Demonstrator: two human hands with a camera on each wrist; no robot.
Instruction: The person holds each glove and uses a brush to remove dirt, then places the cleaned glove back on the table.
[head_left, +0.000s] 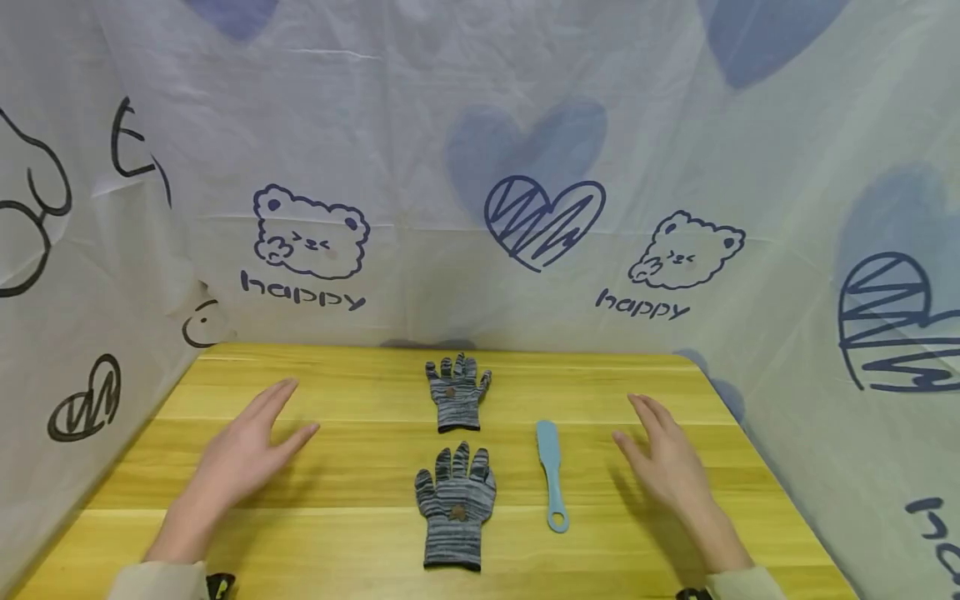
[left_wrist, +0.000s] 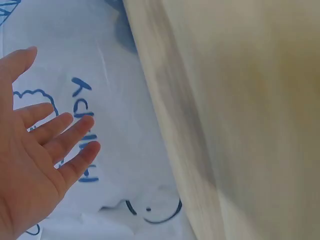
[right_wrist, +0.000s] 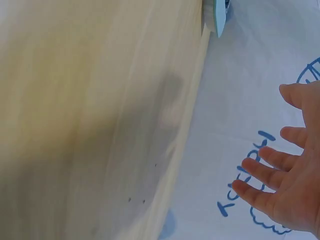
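Two grey-and-black striped knit gloves lie flat on the wooden table, fingers pointing away: a far glove (head_left: 457, 404) and a near glove (head_left: 454, 525), each with a small brown patch. To their right lies a light-blue spatula (head_left: 550, 467) with a ring-shaped handle end toward me. My left hand (head_left: 243, 454) hovers over the table left of the gloves, fingers extended, holding nothing. On the other side, my right hand (head_left: 667, 458) hovers right of the spatula, also with extended fingers and nothing held. Both wrist views show the spread left fingers (left_wrist: 70, 135) and right fingers (right_wrist: 267, 172).
The yellow wood-grain table (head_left: 337, 533) fills the lower part of the head view. White cloth (head_left: 420, 275) printed with blue hearts, bear faces and "happy" lettering hangs behind it and along both sides. Dark bands circle both wrists below light sleeves (head_left: 161, 581).
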